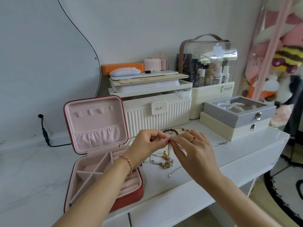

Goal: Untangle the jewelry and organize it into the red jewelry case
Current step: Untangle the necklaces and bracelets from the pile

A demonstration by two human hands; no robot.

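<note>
The red jewelry case stands open at the left of the white table, its pink lid upright and its divided pink tray showing. Just right of it lies a tangled heap of silver and gold chains. My left hand and my right hand meet above the heap, each pinching a thin chain that hangs down into the tangle. A dark red bead bracelet lies behind my hands. A silver chain end with a clasp trails to the right.
A ribbed white storage box stands right behind the jewelry. A grey box of pearls on a cream box sits at the right. A clear cosmetics organizer is at the back. A black cable runs at the left. The table's front edge is near.
</note>
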